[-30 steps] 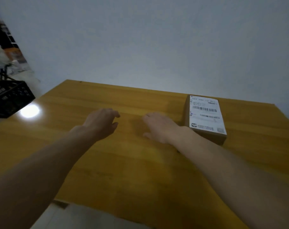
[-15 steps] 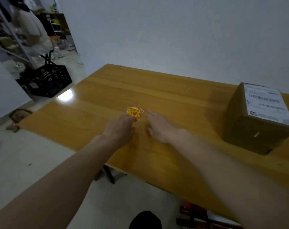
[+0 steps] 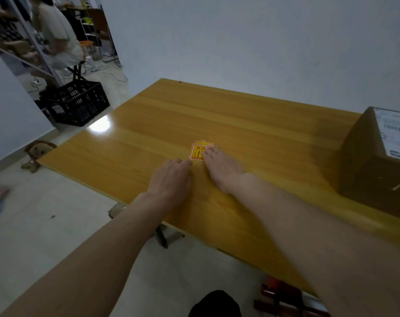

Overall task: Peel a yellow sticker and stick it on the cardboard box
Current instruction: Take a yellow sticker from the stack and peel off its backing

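Observation:
A small stack of yellow stickers with red print point(image 3: 197, 152) lies on the wooden table point(image 3: 240, 124). My right hand point(image 3: 222, 168) lies flat, its fingertips resting on the stack's right edge. My left hand point(image 3: 171, 178) is palm down just below and left of the stack, fingers loosely curled, its fingertips close to the stickers. The cardboard box point(image 3: 375, 165) with a white shipping label on top stands at the table's right side, cut off by the frame edge.
A black plastic crate point(image 3: 80, 105) stands on the floor past the table's left corner. A person point(image 3: 57, 35) sits beyond it among shelves. A plush toy point(image 3: 37, 153) lies on the floor by the table's left edge.
The view has swung left, so the box now sits at the right edge. My right hand has slid forward onto the sticker stack; my left hand stays just below it.

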`<action>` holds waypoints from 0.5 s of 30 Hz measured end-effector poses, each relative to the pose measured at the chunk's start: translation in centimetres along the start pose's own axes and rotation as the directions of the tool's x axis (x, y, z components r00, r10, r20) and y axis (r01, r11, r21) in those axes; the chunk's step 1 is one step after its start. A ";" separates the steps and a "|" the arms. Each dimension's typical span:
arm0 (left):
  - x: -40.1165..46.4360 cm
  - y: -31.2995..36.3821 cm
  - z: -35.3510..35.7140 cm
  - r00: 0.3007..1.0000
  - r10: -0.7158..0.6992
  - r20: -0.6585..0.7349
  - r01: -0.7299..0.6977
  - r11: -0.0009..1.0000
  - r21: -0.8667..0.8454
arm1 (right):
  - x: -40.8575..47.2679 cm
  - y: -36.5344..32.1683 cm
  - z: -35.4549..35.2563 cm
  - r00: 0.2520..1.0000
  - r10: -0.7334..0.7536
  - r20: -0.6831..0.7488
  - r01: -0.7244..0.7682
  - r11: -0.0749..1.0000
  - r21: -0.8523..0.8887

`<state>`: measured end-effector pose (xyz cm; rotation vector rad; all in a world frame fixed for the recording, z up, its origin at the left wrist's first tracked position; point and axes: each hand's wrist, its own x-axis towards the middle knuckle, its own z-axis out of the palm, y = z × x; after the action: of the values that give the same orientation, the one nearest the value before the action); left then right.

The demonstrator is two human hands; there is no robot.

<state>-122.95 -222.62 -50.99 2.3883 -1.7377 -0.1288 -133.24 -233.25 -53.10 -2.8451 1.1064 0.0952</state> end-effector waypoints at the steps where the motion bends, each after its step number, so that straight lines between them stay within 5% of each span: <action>1: 0.0 0.0 0.2 1.000 -0.003 0.003 0.003 1.000 -0.008 | -0.3 0.0 0.2 1.000 -0.007 -0.013 0.007 1.000 -0.011; 15: -0.6 2.0 0.7 0.998 0.024 0.057 -0.022 0.999 -0.031 | -6.2 2.0 1.5 0.999 -0.039 -0.028 0.041 0.998 0.057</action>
<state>-125.15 -222.70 -51.27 2.3648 -1.7745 -0.2215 -139.25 -230.40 -54.20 -2.8241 1.0389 0.0222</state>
